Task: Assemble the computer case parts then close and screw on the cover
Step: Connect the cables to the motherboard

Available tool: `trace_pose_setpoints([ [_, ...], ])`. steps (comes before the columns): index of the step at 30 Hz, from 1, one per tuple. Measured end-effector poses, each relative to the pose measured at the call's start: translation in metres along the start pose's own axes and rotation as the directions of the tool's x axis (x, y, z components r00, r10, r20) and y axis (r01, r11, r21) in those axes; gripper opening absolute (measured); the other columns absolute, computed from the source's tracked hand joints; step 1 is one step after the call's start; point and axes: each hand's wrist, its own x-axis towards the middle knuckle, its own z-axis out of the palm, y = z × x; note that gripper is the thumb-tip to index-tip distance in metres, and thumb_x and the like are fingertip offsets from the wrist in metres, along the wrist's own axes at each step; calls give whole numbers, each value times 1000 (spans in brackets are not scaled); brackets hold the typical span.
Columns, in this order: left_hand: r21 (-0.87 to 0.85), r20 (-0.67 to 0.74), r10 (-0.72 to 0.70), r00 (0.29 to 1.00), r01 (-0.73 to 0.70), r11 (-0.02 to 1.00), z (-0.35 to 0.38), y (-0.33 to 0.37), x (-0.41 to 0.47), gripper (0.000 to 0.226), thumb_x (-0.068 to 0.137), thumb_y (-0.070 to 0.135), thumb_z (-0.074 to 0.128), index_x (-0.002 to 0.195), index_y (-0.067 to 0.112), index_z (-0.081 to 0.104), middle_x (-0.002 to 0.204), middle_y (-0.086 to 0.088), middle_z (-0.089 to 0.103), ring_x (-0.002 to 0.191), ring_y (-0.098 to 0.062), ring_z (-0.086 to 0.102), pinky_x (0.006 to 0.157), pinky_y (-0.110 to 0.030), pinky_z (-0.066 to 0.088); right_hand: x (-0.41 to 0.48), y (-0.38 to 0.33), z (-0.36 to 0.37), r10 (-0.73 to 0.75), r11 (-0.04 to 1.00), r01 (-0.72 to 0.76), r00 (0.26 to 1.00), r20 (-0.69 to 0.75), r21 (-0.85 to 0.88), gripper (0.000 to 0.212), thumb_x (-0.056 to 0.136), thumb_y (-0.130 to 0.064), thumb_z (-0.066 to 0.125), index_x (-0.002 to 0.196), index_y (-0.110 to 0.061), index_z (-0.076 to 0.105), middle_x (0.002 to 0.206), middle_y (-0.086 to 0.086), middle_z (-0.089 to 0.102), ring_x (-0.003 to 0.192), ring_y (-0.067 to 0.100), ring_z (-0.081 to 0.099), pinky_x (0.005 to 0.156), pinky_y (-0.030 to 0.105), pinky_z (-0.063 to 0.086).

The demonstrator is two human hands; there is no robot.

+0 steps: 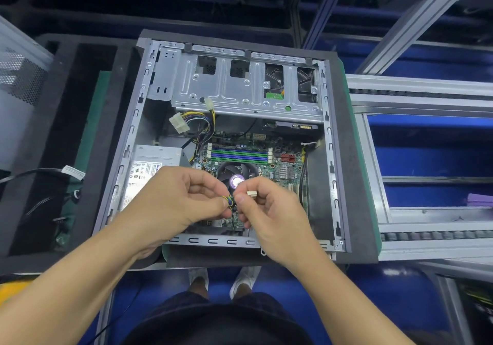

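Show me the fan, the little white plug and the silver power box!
fan (235, 181): head view, purple hub sticker.
little white plug (251, 194): head view, its exposed side.
silver power box (157, 154): head view, bare top panel.

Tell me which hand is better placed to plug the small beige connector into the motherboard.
Right, probably. The right hand pinches the beige connector itself, over the motherboard near the fan. The left hand holds only the yellow and blue wires behind it, so it can merely guide the slack.
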Motion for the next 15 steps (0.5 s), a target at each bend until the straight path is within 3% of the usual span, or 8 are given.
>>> trace_pose_setpoints([
  [6, 63, -72, 56, 996, -52, 997, 7, -2, -4, 28, 82, -3, 72, 78, 24, 77, 73, -8, 75, 74, -19, 76, 73, -25, 59, -4, 1, -3, -76, 993, 75, 997, -16, -96, 6, 95, -39, 57, 92, -40, 62, 89, -13, 66, 69, 23, 61, 66, 55, 53],
  [11, 69, -96, 71, 993, -64, 996, 6, -2, -2, 26, 81, -4, 70, 76, 21, 75, 71, -8, 74, 71, -20, 76, 68, -19, 58, -3, -1, -8, -131, 976, 129, 991, 0, -173, 15, 97, -24, 63, 102, -38, 67, 99, -16, 67, 84, 16, 65, 71, 30, 55],
  [15, 104, -82, 86, 993, -77, 992, 7, -3, -1, 28, 79, -4, 71, 74, 23, 74, 69, -7, 74, 69, -19, 75, 66, -18, 56, -3, -3, -8, -180, 968, 176, 984, -10, -177, 14, 93, -14, 66, 93, -29, 68, 91, -10, 66, 82, 19, 63, 71, 37, 53],
])
